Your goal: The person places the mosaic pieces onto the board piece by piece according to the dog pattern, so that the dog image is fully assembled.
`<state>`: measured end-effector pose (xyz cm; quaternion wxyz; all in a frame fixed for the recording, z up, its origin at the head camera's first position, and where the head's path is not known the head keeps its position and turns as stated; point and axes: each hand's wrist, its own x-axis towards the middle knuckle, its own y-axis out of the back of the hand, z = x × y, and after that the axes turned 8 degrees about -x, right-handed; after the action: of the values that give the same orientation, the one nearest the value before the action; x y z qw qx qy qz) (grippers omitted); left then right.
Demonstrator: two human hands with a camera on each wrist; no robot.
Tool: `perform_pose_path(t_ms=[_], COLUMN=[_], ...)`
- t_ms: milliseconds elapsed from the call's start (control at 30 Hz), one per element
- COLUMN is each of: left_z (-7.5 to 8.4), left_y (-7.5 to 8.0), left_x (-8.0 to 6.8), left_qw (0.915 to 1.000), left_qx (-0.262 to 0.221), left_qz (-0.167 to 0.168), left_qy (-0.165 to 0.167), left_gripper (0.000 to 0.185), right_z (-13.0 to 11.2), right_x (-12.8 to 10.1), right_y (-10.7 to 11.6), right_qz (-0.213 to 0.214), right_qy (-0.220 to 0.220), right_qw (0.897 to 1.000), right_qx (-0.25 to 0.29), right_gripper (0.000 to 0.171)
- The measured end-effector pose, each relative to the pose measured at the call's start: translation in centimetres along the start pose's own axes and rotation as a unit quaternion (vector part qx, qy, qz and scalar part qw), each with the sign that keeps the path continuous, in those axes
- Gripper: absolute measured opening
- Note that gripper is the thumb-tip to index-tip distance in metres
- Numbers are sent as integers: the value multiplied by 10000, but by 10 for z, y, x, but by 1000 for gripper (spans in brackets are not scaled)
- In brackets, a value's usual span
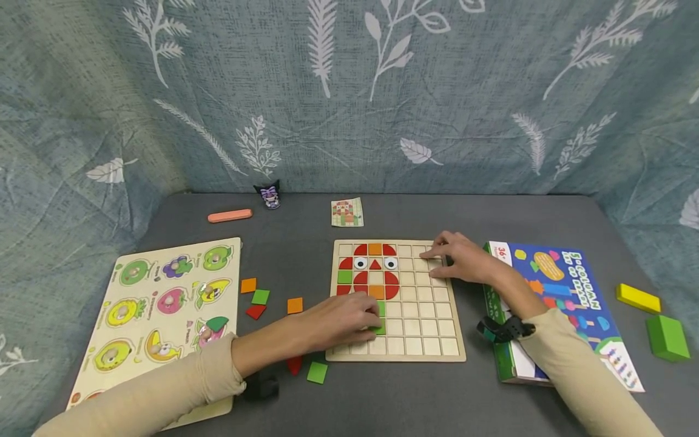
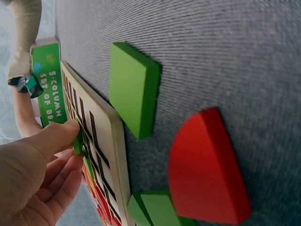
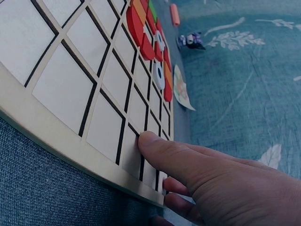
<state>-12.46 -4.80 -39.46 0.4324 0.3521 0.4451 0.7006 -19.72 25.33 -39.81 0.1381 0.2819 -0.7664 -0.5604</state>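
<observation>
My left hand [image 1: 346, 318] reaches over the lower part of a wooden grid board [image 1: 395, 358]. Its thumb and fingers pinch a small green square tile [image 2: 78, 142] close over the cells. The board carries a pattern of red, orange and green pieces with two round eye pieces [image 1: 391, 263]. Just above the pinched tile, a green square [image 1: 381, 308] sits below an orange one [image 1: 376, 292]. At the board's upper right, my right hand [image 1: 466, 258] rests on the grid, thumb [image 3: 157, 141] laid across the cells and the other fingertips near the corner.
Loose tiles, including a green square [image 1: 317, 372] and a red quarter-round [image 2: 204, 174], lie left of the board. A fruit puzzle [image 1: 235, 267] is farther left, under my left sleeve. A pattern card [image 1: 347, 212] lies behind. A toy box [image 1: 568, 291] and blocks [image 1: 668, 337] stand right.
</observation>
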Motion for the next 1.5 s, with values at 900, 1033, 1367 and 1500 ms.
perform_pose_path(t_ms=[900,1033,1367,1500], left_z=[7,2,-34,-50], left_y=[19,23,40,47], left_x=[-67,-96,-155,-173], left_qw=[9944,9854,9526,9353], left_qx=[-324,-591,-731,-1353], left_qz=[239,711,1487,1595], left_qy=[979,1426,2553,2854], left_gripper=[35,34,30,29], right_z=[2,2,4,3], right_x=[2,1,-1,0], right_y=[-4,-3,-1,-2], right_qz=[38,57,16,1], right_qy=[94,117,27,63], right_qw=[9999,9999,10000,10000], right_qx=[45,23,-13,19], right_gripper=[41,41,41,41])
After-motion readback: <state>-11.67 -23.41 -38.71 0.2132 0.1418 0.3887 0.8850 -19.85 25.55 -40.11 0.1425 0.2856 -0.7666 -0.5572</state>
